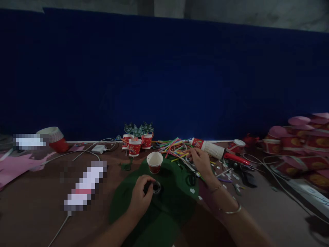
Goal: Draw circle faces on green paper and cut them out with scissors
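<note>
My left hand (140, 197) rests on a green felt sheet (164, 206) and is closed around a small dark round object (155, 187); what the object is I cannot make out. My right hand (202, 161) reaches forward into a pile of coloured straws (174, 146), fingers curled among them; whether it has picked one I cannot tell. An upright red paper cup with a white inside (154, 162) stands on the felt between the two hands.
Three red cups with dark cut-out toppers (136, 139) stand behind. A lying stack of paper cups (209, 148), red-handled tool (236, 158), scissors (244, 175) and scraps lie to the right. Red bowls (303, 140) far right, cables (84, 154) and charger left.
</note>
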`<state>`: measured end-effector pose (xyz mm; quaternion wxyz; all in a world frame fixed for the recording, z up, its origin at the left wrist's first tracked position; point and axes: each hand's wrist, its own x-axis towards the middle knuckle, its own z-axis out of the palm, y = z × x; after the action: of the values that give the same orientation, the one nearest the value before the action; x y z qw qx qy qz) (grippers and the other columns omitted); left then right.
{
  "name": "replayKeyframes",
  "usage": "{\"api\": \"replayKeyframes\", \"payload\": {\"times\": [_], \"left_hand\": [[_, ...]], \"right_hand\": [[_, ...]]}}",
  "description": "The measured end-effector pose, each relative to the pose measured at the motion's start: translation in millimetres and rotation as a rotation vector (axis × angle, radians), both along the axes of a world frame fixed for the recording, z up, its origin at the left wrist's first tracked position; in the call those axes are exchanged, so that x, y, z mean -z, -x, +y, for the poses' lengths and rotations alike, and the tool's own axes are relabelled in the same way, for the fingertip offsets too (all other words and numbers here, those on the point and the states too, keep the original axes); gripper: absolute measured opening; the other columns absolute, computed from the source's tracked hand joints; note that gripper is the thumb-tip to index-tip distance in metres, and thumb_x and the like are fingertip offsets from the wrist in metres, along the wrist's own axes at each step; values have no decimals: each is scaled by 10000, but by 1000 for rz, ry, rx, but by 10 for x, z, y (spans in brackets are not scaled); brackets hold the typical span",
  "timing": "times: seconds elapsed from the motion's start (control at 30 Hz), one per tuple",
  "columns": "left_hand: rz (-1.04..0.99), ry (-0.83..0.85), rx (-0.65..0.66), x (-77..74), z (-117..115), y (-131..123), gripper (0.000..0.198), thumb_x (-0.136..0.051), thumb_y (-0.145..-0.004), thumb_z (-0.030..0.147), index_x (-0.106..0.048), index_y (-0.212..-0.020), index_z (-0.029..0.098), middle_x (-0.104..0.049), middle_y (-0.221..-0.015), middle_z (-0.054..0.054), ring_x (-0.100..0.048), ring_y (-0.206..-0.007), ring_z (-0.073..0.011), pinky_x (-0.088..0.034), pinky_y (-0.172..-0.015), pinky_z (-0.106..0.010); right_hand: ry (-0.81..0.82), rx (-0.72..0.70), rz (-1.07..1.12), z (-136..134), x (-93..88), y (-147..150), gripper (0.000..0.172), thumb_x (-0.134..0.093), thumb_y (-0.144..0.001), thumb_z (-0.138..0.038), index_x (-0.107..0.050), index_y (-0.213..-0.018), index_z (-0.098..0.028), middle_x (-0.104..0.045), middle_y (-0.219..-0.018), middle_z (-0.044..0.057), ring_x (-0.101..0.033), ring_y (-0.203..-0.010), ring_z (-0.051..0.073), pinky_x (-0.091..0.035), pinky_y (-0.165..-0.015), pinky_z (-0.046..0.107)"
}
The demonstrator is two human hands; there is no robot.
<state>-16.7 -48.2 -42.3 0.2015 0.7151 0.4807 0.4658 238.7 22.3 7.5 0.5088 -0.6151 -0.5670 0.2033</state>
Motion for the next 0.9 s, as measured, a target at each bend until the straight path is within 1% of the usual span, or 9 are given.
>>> {"api": "replayKeyframes", "payload": {"times": [0.07, 0.13, 0.27, 0.37, 0.47, 0.53, 0.67, 0.8, 0.9], "left_hand": [[42, -16, 6, -1, -5, -12, 111, -483, -789, 175, -581, -836, 196, -594, -859, -41, -562, -841, -190, -461, -758, -322], [74, -23, 9, -10, -14, -20, 119, -484, -789, 168, -581, -850, 199, -592, -880, -45, -559, -865, -193, -459, -780, -330], [129, -19, 22, -27, -26, -26, 148, -481, -775, 142, -577, -869, 204, -588, -907, -47, -552, -896, -198, -456, -805, -343], [168, -9, 35, -22, -23, -30, 172, -501, -749, 134, -571, -889, 205, -588, -928, -51, -551, -914, -205, -454, -819, -357], [199, -9, 41, 10, -16, -33, 227, -555, -715, 161, -565, -937, 205, -589, -977, -61, -549, -950, -221, -451, -842, -381], [213, -5, 43, 39, -14, -33, 296, -609, -683, 199, -559, -975, 210, -585, -1016, -66, -545, -976, -236, -446, -860, -400], [231, 37, 53, 79, -19, -33, 427, -674, -625, 217, -548, -1033, 228, -569, -1080, -68, -532, -1026, -254, -434, -888, -425], [250, 61, 51, 97, -13, -34, 448, -650, -618, 157, -546, -1048, 231, -567, -1099, -65, -526, -1049, -247, -420, -911, -422], [254, 63, 51, 109, -6, -34, 432, -613, -629, 127, -548, -1044, 229, -572, -1084, -61, -531, -1042, -236, -422, -911, -413]], "right_hand": [[94, 50, -141, 86, -30, -198, 385, -341, -863, -337, -663, -851, -127, -687, -718, 71, -602, -580, 157, -422, -532, 223], [273, 55, -437, 110, -37, -347, 327, -367, -849, -276, -659, -928, -154, -702, -802, 70, -636, -687, 162, -428, -597, 216], [449, 77, -614, 31, -11, -465, 215, -529, -755, -307, -676, -763, -150, -692, -739, 124, -645, -770, 256, -426, -649, 289], [592, 36, -765, -27, 9, -437, 244, -552, -726, -352, -664, -827, -160, -689, -827, 135, -641, -822, 286, -427, -664, 323], [607, -54, -795, -31, 27, -387, 288, -557, -709, -335, -642, -912, -149, -677, -912, 140, -636, -851, 286, -425, -686, 326], [584, -76, -769, -19, 46, -362, 347, -572, -692, -321, -617, -992, -151, -670, -950, 132, -630, -876, 279, -423, -692, 316], [554, -88, -776, -15, 95, -322, 494, -616, -649, -272, -541, -1124, -157, -666, -972, 121, -624, -897, 279, -415, -692, 308], [564, -63, -824, -44, 113, -250, 496, -578, -678, -184, -489, -1165, -149, -669, -952, 135, -635, -880, 289, -406, -672, 313], [572, -39, -856, -69, 83, -190, 500, -531, -690, -97, -460, -1183, -142, -668, -957, 144, -638, -884, 288, -400, -673, 315]]}}
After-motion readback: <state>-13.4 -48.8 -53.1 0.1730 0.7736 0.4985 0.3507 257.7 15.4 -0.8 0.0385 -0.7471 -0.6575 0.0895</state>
